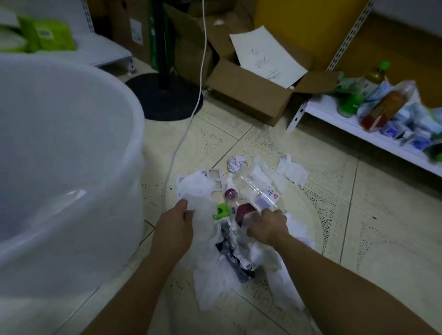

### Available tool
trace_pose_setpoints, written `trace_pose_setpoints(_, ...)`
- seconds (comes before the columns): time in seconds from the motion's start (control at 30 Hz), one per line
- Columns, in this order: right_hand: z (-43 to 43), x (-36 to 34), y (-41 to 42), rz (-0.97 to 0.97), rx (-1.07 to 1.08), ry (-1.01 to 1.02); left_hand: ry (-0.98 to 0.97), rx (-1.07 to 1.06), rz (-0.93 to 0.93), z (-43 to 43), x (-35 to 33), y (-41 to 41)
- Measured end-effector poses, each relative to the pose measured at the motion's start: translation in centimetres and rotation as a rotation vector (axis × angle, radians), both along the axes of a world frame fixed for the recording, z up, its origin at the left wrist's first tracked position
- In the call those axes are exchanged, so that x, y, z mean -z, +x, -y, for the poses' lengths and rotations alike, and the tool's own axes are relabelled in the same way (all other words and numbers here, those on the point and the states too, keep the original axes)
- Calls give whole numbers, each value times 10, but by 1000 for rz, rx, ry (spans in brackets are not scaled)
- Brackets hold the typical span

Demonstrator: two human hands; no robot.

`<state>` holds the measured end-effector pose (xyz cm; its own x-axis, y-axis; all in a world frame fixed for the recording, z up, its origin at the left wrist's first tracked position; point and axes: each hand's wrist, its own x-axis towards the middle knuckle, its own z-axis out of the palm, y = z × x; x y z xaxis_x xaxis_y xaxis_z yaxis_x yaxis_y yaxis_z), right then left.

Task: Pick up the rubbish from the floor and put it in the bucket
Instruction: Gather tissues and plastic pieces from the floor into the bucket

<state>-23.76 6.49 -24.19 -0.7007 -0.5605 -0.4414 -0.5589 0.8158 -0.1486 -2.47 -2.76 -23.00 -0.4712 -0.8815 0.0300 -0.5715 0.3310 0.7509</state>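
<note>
A pile of rubbish lies on the tiled floor: white tissue paper [214,276], a dark crumpled wrapper [234,255], a green cap piece [222,210], a clear plastic bottle [260,191] and a dark red bottle [244,212]. My left hand [174,227] grips the white tissue at the pile's left edge. My right hand [267,226] is closed around the dark red bottle. The big white bucket [62,161] stands on the left, close to my left arm.
A crumpled paper ball [236,163] and more tissues [291,173] lie beyond the pile. A white cable [187,123] runs across the floor. A fan base [165,96], cardboard boxes [249,95] and a low white shelf [365,133] with bottles ring the area.
</note>
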Motion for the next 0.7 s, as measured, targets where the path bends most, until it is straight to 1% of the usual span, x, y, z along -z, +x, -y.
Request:
trace_pose_setpoints(0.07,8,-23,1,18,-33,-4,-7,23,-44,3,-17,-2)
trace_pose_setpoints(0.1,12,-36,0,33,-32,-39,-19,51,-55,5,-27,-3)
trace_pose_setpoints(0.23,23,-98,-8,214,26,-262,-80,122,-84,9,-82,-7)
trace_pose_setpoints(0.3,32,-136,-11,296,-30,-324,-86,159,-83,13,-118,-12)
trace_pose_setpoints(0.37,45,-176,-13,311,-103,-329,-41,227,-62,20,-154,-15)
trace_pose_setpoints(0.43,63,-219,-13,284,-181,-309,3,272,13,33,-191,-15)
trace_pose_setpoints(0.5,80,-258,-8,259,-238,-361,-45,249,121,52,-224,-8)
trace_pose_setpoints(0.57,93,-281,6,256,-265,-525,-140,182,230,75,-250,14)
trace_pose_setpoints(0.63,97,-288,35,293,-297,-693,-197,154,415,93,-268,50)
trace_pose_setpoints(0.7,102,-285,68,355,-381,-800,-229,107,578,106,-274,91)
